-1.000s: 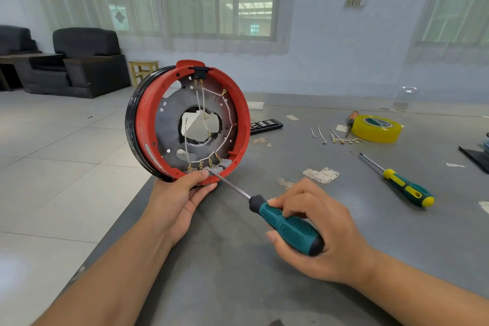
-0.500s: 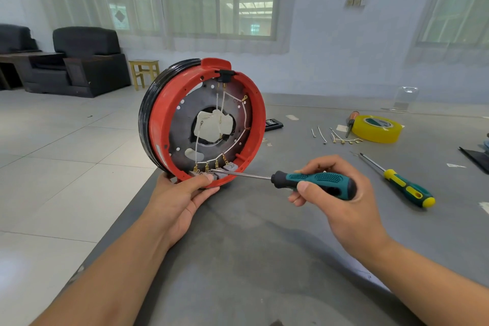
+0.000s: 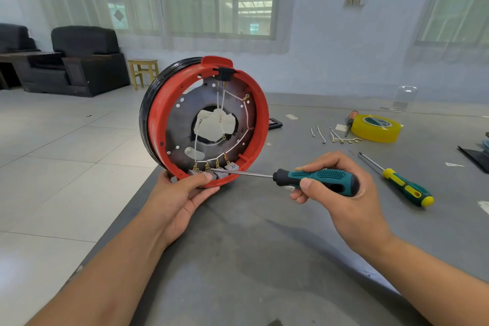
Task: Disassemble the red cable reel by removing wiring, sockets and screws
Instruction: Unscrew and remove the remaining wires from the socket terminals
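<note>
Reel [image 3: 156, 124] stood on edge, left hand [image 3: 180, 198] gripping its lower rim; right hand [image 3: 341, 193] fingers curled round screwdriver [image 3: 315, 178], tip at terminals [image 3: 211, 171].

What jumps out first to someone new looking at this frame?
The red cable reel stands on edge at the grey table's near-left corner, steadied from below by the left hand. The right hand grips a teal screwdriver, tip at the terminals on the reel's lower rim. A yellow tape roll lies far right.

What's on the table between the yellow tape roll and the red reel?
Head view: loose white wire pieces with brass terminals lie there, nearer the yellow tape roll than the red cable reel.
</note>
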Demonstrator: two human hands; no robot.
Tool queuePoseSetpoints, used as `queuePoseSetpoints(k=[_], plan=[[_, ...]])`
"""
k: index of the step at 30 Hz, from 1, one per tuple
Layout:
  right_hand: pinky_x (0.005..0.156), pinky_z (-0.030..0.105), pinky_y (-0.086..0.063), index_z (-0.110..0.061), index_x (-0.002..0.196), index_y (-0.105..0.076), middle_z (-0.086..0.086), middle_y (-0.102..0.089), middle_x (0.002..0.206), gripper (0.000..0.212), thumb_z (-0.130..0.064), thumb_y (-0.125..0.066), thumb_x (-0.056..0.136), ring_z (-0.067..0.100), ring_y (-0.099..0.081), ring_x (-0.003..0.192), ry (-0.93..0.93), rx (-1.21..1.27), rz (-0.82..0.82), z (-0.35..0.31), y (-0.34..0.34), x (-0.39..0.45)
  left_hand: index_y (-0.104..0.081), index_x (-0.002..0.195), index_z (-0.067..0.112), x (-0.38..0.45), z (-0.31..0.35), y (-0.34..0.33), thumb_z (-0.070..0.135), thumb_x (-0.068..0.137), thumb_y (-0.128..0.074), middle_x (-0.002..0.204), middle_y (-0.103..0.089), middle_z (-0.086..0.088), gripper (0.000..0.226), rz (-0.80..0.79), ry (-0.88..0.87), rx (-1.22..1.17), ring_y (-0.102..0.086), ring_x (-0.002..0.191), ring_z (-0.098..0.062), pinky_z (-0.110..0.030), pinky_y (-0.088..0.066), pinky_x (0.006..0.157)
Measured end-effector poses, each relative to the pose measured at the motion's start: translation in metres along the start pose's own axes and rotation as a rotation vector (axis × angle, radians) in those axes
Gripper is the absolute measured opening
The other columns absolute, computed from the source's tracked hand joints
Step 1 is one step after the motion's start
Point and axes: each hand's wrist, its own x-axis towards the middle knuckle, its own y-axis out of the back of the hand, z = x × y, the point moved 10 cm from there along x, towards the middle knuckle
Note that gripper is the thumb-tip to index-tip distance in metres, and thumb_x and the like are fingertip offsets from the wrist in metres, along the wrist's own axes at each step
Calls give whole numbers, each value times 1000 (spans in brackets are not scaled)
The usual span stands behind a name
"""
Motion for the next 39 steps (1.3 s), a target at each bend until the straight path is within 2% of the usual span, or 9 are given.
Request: queuePoseSetpoints(k=[3,7,14,16,19,22,26,32,39], plan=[[71,34,-64,-7,93,-68,18,-74,88,17,-13,-76,79,36,-76,73,2,-1,-31,3,-5,-3,-52,137,-9,0,0,0,-16,89,-69,107,-77,-28,51,-4,7,-37,-79,97,-39,-39,-66,71],[76,38,-63,-13,92,-69,14,-73,99,15,-7,-79,82,38,-76,78,25,23,-62,6,-11,-7,-61,124,-13,2,-1,2,-14,91,-67,91,-79,-21,34,5,12,-60,-81,90,-33,-36,-66,70],[84,56,-61,-21,97,-69,9,-71,105,27,-37,-84,81,39,-74,93,76,-23,-87,4,-16,-13,-68,111,-10,2,-1,3,-11,92,-67,93,-79,-20,20,5,17,-71,-81,91,-30,-34,-65,71],[86,55,-61,-24,97,-70,8,-71,107,31,-46,-83,80,39,-72,100,85,-29,-99,2,-19,-14,-67,111,-11,2,-2,3,-10,92,-67,92,-79,-20,19,5,18,-67,-80,93,-32,-34,-65,71],[84,47,-62,-23,95,-71,10,-71,106,24,-34,-84,79,38,-74,97,75,-2,-95,2,-21,-14,-65,115,-11,-1,-2,1,-12,91,-67,98,-78,-24,23,-3,12,-36,-79,99,-37,-36,-66,72],[77,38,-63,-22,90,-72,18,-73,98,16,-16,-81,78,38,-76,81,64,70,-40,2,-12,-8,-58,127,-12,-2,-2,-2,-13,90,-68,107,-77,-27,38,-20,15,-30,-79,100,-38,-38,-66,74],[66,38,-61,-17,86,-71,20,-72,83,19,-1,-72,78,40,-72,66,74,76,-2,2,3,2,-54,134,-12,-2,-2,-2,-12,89,-69,114,-76,-29,48,-48,39,-43,-77,105,-39,-39,-66,76],[61,36,-60,-12,86,-67,13,-71,82,16,1,-71,78,39,-70,63,122,29,-20,-3,10,8,-60,123,-10,-3,-4,-4,-2,72,-77,115,-75,-30,55,-86,110,-73,-78,104,-38,-38,-66,74],[62,36,-61,-14,90,-68,8,-71,89,15,-16,-76,78,39,-73,67,160,-8,-61,-12,3,3,-63,125,-15,-5,-6,-7,-1,73,-75,118,-74,-31,55,-125,151,-70,-77,106,-38,-36,-66,74]])
